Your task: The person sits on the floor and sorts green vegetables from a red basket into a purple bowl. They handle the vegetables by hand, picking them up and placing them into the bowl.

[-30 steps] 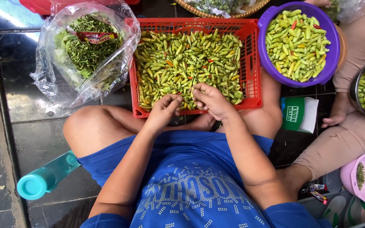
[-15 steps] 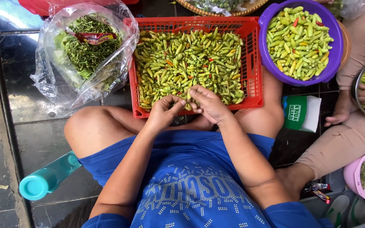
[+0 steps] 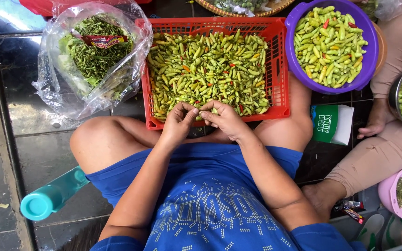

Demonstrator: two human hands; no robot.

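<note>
Both hands meet at the near edge of the red crate (image 3: 279,60), which sits on the tiled floor (image 3: 38,148) and is heaped with small green chillies (image 3: 208,65). The left hand (image 3: 178,124) and right hand (image 3: 225,120) are pinched together, fingertips touching, over one chilli too hidden to make out clearly. A purple bowl (image 3: 290,28) of chillies stands just beside the crate's right edge; a plastic bag of stems (image 3: 94,56) lies at its left.
</note>
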